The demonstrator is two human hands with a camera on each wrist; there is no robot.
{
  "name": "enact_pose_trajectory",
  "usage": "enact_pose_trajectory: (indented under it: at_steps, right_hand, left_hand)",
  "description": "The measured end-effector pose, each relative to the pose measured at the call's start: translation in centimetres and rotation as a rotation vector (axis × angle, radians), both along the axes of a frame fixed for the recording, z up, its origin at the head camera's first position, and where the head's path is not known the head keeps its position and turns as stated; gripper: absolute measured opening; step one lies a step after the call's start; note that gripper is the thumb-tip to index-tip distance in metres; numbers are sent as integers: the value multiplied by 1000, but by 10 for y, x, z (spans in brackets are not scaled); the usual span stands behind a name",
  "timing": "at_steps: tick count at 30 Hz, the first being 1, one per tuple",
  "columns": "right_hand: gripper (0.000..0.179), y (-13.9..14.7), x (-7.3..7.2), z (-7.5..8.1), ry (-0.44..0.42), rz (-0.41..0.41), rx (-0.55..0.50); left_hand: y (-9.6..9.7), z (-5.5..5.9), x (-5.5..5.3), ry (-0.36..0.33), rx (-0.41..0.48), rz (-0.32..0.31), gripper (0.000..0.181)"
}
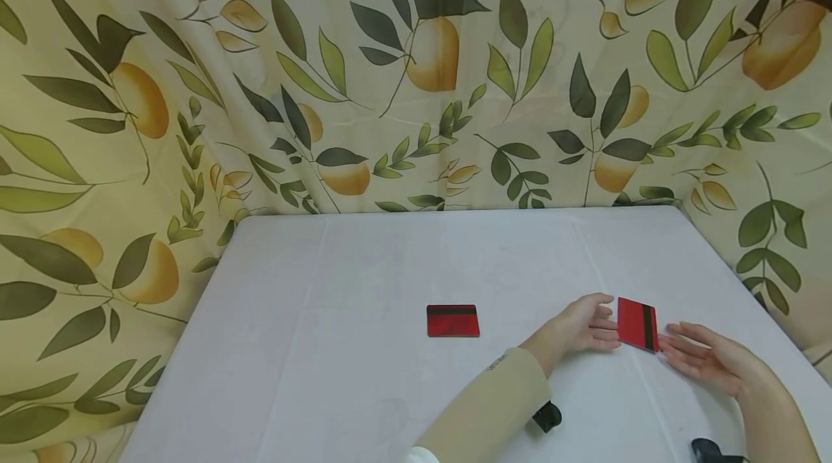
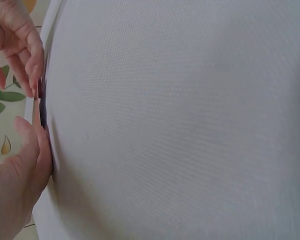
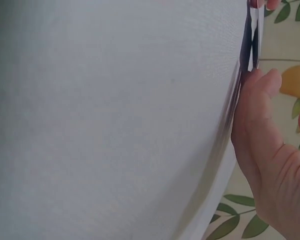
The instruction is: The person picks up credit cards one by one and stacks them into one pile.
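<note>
A red card [image 1: 632,322] with a dark stripe lies at the right of the table, between the two hands. My left hand [image 1: 588,323] touches its left edge with extended fingers. At its opposite edge are the fairly straight fingertips of my right hand [image 1: 708,358]. In the right wrist view the card [image 3: 246,42] appears edge-on, as dark and pale layers beyond the right hand [image 3: 265,135]. The left wrist view has the left hand [image 2: 22,172] low and the right hand [image 2: 20,42] above, the card's thin edge between them.
Another red card [image 1: 453,326] with a dark stripe lies near the middle of the white-covered table [image 1: 338,376]. Black wrist-worn pieces [image 1: 548,416] show under the left sleeve [image 1: 487,405] and by the right wrist. A fruit-and-leaf patterned curtain [image 1: 390,123] hangs behind.
</note>
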State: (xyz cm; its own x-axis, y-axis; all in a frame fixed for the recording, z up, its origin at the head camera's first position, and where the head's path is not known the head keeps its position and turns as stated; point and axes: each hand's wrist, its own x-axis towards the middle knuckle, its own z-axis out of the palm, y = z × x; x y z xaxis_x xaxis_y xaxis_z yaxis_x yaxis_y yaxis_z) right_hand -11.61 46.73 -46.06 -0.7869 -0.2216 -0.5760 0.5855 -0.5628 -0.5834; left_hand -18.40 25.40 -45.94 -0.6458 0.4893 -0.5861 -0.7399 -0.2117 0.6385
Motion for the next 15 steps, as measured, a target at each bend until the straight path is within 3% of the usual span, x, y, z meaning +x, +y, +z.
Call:
enact_pose_trajectory:
  at_steps: [5,15]
  right_hand:
    - [38,0,1,-1,0,67,65]
    - [38,-4,4,1,-33,116,120]
  left_hand:
    - [-4,2,0,8,-22,-27,43]
    - [-10,-3,-3,-24,-36,-94,47]
